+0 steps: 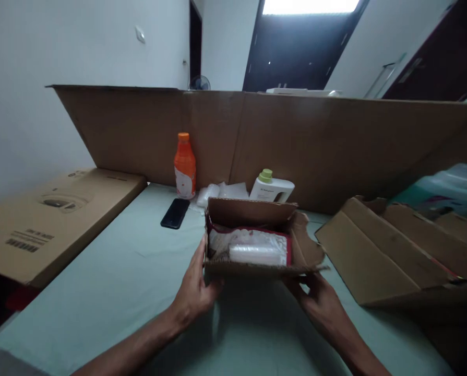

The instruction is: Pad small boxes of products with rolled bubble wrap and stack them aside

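You're wearing the one camera on your head, and it's looking forward and down over the pale green table [111, 282]. It's sitting close above the small open box [256, 245], with your forearms coming in from the bottom edge. It's facing the tall cardboard wall [335, 141] across the table, and catching the white room and dark door beyond.

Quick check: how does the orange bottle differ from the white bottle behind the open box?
The orange bottle is tall and slim with an orange cap; the white bottle is squat and wide with a green cap. The orange bottle stands clear beside the black phone; the white bottle is partly hidden behind the open box that both hands hold. Both stand upright against the cardboard wall.
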Demonstrator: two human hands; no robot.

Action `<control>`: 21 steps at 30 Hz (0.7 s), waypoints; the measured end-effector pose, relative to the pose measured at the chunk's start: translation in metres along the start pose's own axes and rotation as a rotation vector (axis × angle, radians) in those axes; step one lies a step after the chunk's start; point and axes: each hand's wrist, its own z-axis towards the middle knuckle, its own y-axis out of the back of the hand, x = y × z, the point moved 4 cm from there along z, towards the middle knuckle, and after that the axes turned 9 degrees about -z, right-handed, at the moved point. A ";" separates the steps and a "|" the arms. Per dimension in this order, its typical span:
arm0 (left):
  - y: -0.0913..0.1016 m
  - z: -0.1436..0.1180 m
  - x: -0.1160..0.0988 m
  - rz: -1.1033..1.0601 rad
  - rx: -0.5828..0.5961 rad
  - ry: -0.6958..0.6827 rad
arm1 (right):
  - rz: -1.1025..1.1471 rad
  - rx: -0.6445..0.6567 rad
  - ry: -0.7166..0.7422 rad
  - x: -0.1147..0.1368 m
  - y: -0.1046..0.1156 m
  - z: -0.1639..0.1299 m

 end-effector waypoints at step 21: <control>0.137 -0.076 0.017 0.074 0.053 0.280 | 0.355 0.369 0.175 0.056 -0.091 -0.015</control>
